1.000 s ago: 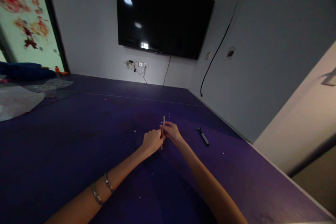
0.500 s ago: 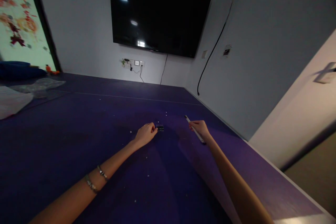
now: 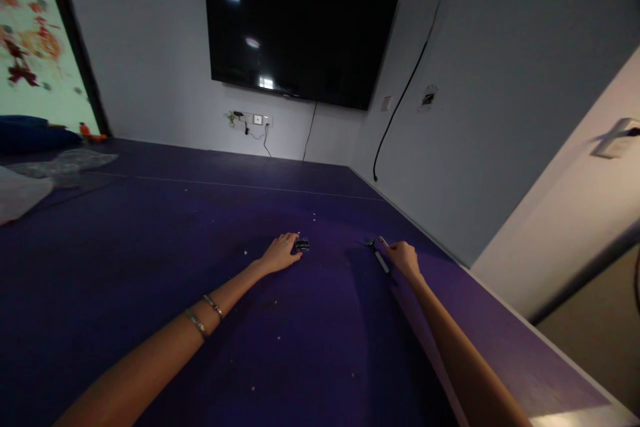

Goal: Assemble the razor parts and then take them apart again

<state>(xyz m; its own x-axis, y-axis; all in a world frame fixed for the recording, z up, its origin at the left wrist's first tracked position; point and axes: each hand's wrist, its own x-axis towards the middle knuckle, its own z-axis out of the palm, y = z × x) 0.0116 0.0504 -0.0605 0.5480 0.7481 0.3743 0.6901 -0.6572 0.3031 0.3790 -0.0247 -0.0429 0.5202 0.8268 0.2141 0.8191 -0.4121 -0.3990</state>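
My left hand (image 3: 280, 255) rests on the purple surface, thumb and fingers placed around the left end of a small black circuit board (image 3: 303, 245). The board lies flat, and its left part is partly hidden by the fingers. To the right, my right hand (image 3: 405, 259) pinches a slim, light-coloured stick-like tool (image 3: 383, 241); most of it is covered by the fingers. Just left of that hand lies another slender tool (image 3: 381, 262) with a pale handle and a dark tip. Its exact kind is too small to make out.
Small white bits (image 3: 245, 253) are scattered over the purple surface (image 3: 200, 347). Clear plastic wrap (image 3: 70, 163) and a white sheet or bag (image 3: 23, 195) lie at the far left. A black cable (image 3: 400, 107) hangs down the right wall. A television (image 3: 300, 27) is mounted behind.
My right hand has shifted right and slightly down; the dark-tipped tool now shows apart from it on the surface. My left hand's thumb and fingers have spread wider around the circuit board.
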